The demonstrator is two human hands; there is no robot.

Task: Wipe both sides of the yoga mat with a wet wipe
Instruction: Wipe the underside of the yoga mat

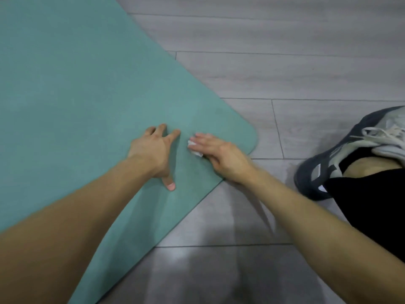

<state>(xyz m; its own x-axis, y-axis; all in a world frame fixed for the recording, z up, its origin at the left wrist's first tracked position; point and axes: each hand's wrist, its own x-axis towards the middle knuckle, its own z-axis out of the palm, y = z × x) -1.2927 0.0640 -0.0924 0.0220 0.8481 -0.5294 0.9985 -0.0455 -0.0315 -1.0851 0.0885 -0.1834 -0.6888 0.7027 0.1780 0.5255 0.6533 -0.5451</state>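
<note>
A teal yoga mat [70, 95] lies flat on the floor and fills the left half of the view, its rounded corner at the right. My left hand [154, 153] presses on the mat with fingers spread and holds nothing. Just to its right, my right hand [221, 156] lies flat near the mat's corner, pressing a small crumpled white wet wipe [194, 148] onto the surface. Most of the wipe is hidden under the fingers.
Grey wood-look floor planks [285, 73] surround the mat. My own foot in a dark blue and grey sneaker [341, 150] with white laces, below a black trouser leg [372, 200], rests on the floor at the right, close to the mat's corner.
</note>
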